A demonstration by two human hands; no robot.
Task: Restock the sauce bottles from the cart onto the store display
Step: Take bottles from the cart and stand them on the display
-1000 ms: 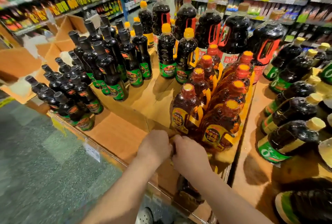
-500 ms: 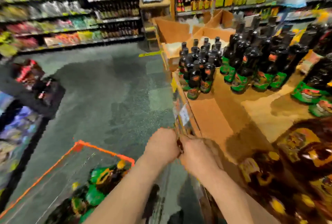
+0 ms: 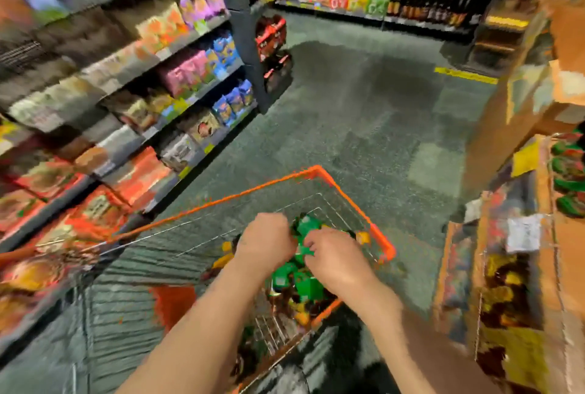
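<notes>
Fingers of both hands are curled down among the green-labelled sauce bottles (image 3: pixel 297 279) lying in the orange-rimmed cart (image 3: pixel 384 245). The left hand (image 3: pixel 266 243) and right hand (image 3: pixel 337 259) are held close together; whether either actually grips a bottle cannot be told through the blur.

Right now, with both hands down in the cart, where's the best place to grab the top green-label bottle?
Likely by the body, from above. The green-label bottle seems to lie on its side on top of the pile in the cart, between the left hand and right hand. Blur hides its neck and cap, so the body is the only sure hold.
</notes>
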